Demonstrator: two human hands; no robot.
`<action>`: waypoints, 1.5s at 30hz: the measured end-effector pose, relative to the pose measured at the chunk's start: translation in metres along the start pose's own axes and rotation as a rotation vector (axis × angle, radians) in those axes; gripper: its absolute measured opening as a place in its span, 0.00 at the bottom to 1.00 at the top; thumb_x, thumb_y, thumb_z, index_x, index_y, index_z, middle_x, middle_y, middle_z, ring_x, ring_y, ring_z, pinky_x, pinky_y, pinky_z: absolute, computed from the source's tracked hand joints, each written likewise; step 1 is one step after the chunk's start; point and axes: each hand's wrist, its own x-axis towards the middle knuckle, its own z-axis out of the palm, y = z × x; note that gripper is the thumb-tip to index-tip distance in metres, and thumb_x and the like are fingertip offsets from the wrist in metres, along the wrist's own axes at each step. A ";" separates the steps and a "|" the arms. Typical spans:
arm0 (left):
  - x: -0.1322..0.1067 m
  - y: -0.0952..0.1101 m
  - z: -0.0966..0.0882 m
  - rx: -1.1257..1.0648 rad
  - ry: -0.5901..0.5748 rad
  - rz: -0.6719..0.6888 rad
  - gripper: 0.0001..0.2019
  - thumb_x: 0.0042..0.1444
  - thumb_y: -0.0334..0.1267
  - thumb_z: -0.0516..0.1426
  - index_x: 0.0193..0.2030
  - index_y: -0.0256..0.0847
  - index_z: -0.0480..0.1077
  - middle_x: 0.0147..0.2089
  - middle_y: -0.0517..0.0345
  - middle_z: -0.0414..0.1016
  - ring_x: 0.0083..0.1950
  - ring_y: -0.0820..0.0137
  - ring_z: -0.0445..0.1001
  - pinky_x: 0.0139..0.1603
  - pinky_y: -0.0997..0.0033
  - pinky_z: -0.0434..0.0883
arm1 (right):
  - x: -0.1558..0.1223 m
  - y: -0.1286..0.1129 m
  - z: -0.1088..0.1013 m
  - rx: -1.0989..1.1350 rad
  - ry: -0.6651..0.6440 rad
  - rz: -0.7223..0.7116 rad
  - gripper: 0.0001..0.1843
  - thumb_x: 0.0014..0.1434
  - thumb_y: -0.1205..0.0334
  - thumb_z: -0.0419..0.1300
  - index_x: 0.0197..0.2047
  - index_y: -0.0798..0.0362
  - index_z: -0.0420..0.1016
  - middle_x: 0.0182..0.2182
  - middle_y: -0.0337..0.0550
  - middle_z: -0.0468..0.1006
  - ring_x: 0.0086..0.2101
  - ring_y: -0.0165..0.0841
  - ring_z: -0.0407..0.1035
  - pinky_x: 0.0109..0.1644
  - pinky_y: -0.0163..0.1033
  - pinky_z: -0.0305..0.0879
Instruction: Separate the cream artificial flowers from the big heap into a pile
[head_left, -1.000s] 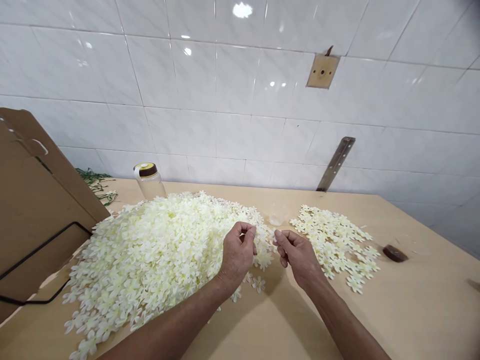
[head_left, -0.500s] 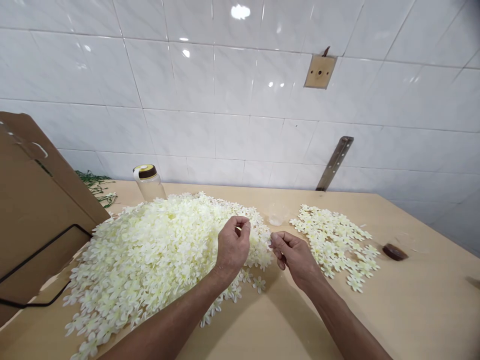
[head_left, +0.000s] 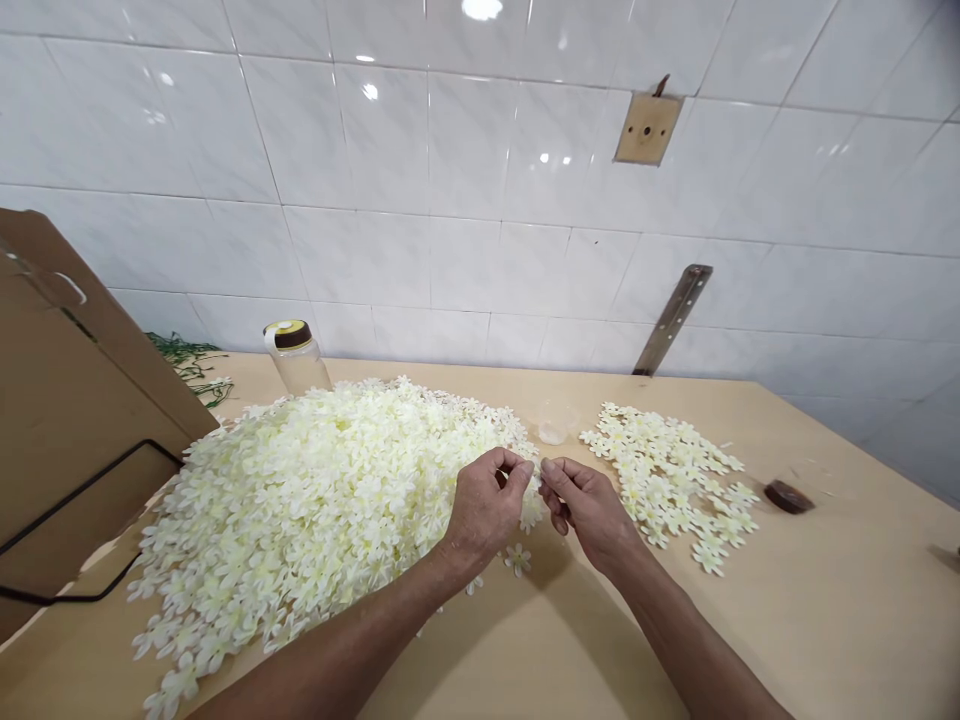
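My left hand (head_left: pixel 491 505) is closed in a pinch at the right edge of a big heap of pale yellow-white artificial flowers (head_left: pixel 315 500). Anything between its fingertips is too small to make out. Facing it, almost tip to tip, my right hand (head_left: pixel 589 510) pinches a white artificial flower, mostly hidden by the fingers. A single loose flower (head_left: pixel 517 560) lies on the table below the hands. To the right of my right hand, a smaller, flatter batch of flowers (head_left: pixel 667 475) is spread out.
A small clear dish (head_left: pixel 553 432) stands behind the hands. At right is a clear cup of dark liquid (head_left: pixel 789 496). A bottle with a brown-yellow lid (head_left: pixel 296 360) stands behind the heap. A cardboard box (head_left: pixel 82 400) and green stems (head_left: pixel 184 360) are at left, before a tiled wall.
My left hand has moved right, bringing its pinched fingertips up to those of my right hand. My right hand has stayed nearly in place with its flower. The view has tilted slightly down.
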 end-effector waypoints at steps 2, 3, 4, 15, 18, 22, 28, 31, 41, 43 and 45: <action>0.000 0.001 0.000 -0.010 -0.019 -0.015 0.11 0.58 0.43 0.56 0.29 0.40 0.70 0.21 0.65 0.65 0.21 0.76 0.60 0.24 0.76 0.59 | 0.000 0.001 0.000 -0.013 0.003 0.003 0.25 0.55 0.39 0.65 0.25 0.54 0.71 0.20 0.35 0.64 0.19 0.25 0.56 0.18 0.31 0.56; 0.000 0.002 -0.001 -0.010 -0.025 -0.024 0.11 0.58 0.43 0.56 0.29 0.40 0.69 0.20 0.66 0.64 0.21 0.76 0.60 0.24 0.76 0.59 | 0.001 0.001 -0.001 -0.019 0.006 0.007 0.25 0.56 0.39 0.65 0.24 0.54 0.71 0.19 0.35 0.64 0.19 0.25 0.56 0.18 0.31 0.56; 0.000 0.002 -0.001 -0.006 -0.025 -0.032 0.11 0.58 0.43 0.56 0.29 0.40 0.69 0.20 0.66 0.63 0.21 0.75 0.60 0.24 0.76 0.60 | 0.001 0.002 -0.001 -0.023 0.013 0.011 0.26 0.56 0.39 0.65 0.24 0.54 0.71 0.19 0.35 0.64 0.19 0.25 0.56 0.18 0.31 0.56; 0.004 0.005 -0.005 0.077 -0.034 0.002 0.12 0.57 0.47 0.58 0.33 0.40 0.73 0.29 0.60 0.74 0.23 0.75 0.65 0.23 0.76 0.61 | 0.004 0.003 -0.002 -0.005 0.022 -0.022 0.25 0.54 0.39 0.65 0.24 0.53 0.69 0.18 0.33 0.65 0.16 0.24 0.56 0.17 0.31 0.56; 0.003 0.003 -0.003 0.113 -0.044 0.004 0.11 0.58 0.44 0.57 0.31 0.40 0.72 0.23 0.63 0.69 0.22 0.75 0.61 0.22 0.76 0.59 | 0.003 0.002 -0.002 -0.019 -0.014 -0.028 0.25 0.57 0.40 0.63 0.25 0.54 0.70 0.18 0.33 0.65 0.17 0.24 0.57 0.18 0.31 0.57; 0.004 0.001 -0.005 0.188 -0.009 0.036 0.11 0.59 0.44 0.56 0.31 0.41 0.72 0.22 0.64 0.68 0.21 0.75 0.61 0.23 0.75 0.59 | 0.002 0.001 -0.003 -0.051 -0.008 -0.020 0.24 0.58 0.40 0.63 0.27 0.54 0.72 0.17 0.32 0.64 0.17 0.24 0.56 0.18 0.30 0.57; 0.019 0.004 -0.020 0.353 0.082 0.126 0.09 0.59 0.42 0.56 0.33 0.41 0.72 0.29 0.60 0.74 0.25 0.73 0.67 0.27 0.74 0.63 | 0.002 -0.005 -0.004 -0.090 0.071 -0.044 0.23 0.56 0.40 0.63 0.31 0.55 0.77 0.24 0.38 0.73 0.18 0.24 0.58 0.17 0.31 0.58; 0.020 0.009 -0.022 0.339 0.144 0.130 0.08 0.58 0.42 0.57 0.39 0.41 0.72 0.32 0.59 0.75 0.25 0.73 0.68 0.27 0.74 0.64 | 0.002 -0.010 -0.008 -0.142 0.107 -0.080 0.23 0.58 0.41 0.62 0.29 0.54 0.76 0.26 0.40 0.75 0.18 0.23 0.59 0.17 0.31 0.58; -0.059 -0.005 0.031 0.280 -0.690 0.455 0.08 0.63 0.36 0.53 0.36 0.41 0.73 0.33 0.55 0.77 0.32 0.69 0.73 0.34 0.72 0.66 | 0.006 -0.038 -0.051 -0.547 0.171 -0.112 0.21 0.60 0.45 0.58 0.25 0.53 0.74 0.18 0.36 0.72 0.15 0.25 0.57 0.18 0.33 0.54; -0.065 -0.010 0.034 0.355 -0.787 0.443 0.09 0.63 0.36 0.53 0.35 0.42 0.74 0.34 0.56 0.78 0.33 0.69 0.74 0.34 0.72 0.65 | 0.008 -0.050 -0.069 -0.741 0.230 -0.131 0.20 0.59 0.47 0.59 0.24 0.53 0.76 0.17 0.37 0.71 0.16 0.26 0.59 0.21 0.33 0.53; -0.066 -0.015 0.035 0.386 -0.808 0.400 0.10 0.64 0.36 0.52 0.35 0.42 0.74 0.35 0.56 0.78 0.35 0.68 0.74 0.36 0.72 0.65 | 0.011 -0.059 -0.094 -0.809 0.310 -0.142 0.18 0.58 0.49 0.60 0.24 0.53 0.76 0.18 0.38 0.73 0.18 0.28 0.60 0.23 0.34 0.53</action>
